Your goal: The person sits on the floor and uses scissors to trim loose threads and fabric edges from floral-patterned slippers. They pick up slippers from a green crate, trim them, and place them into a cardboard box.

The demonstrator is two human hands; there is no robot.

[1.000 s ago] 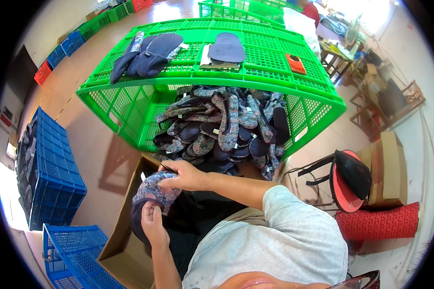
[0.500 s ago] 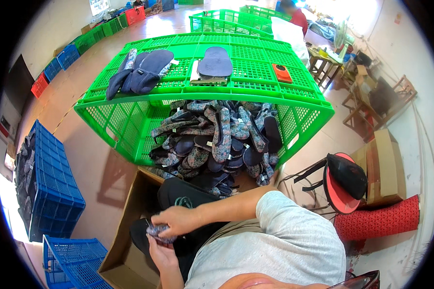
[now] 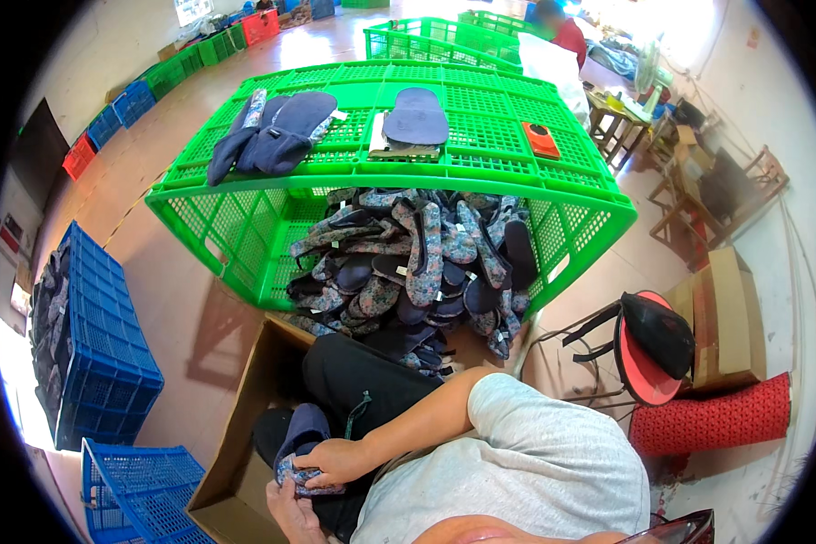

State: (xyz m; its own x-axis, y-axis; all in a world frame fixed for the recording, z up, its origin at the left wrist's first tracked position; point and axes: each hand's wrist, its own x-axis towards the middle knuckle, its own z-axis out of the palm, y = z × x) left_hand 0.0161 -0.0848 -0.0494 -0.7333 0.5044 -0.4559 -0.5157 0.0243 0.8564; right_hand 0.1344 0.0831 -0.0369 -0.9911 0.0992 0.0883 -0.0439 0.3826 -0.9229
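Over my lap lies a cloth slipper (image 3: 305, 428) with a dark blue sole and a patterned upper. My right hand (image 3: 337, 461) reaches across from the right and pinches the patterned part. Below it, my left hand (image 3: 290, 506) grips the slipper's near edge with the thumb up; some of its fingers are hidden under the cloth. Ahead, a heap of similar patterned slippers (image 3: 423, 258) fills a green crate (image 3: 576, 238) lying on its side. On top of that crate rest dark blue slippers (image 3: 286, 136) and a flat blue sole (image 3: 415, 118).
An open cardboard box (image 3: 228, 462) stands by my legs at the left. Blue crates (image 3: 118, 340) are farther left. To the right are a stool with a black cap (image 3: 657, 335), a red roll (image 3: 712, 414) and a carton (image 3: 730, 317). Another person (image 3: 567, 34) is far back.
The slipper, bunched up between my hands before, is now spread with its blue sole showing. My right hand has moved slightly down and right, my left hand down.
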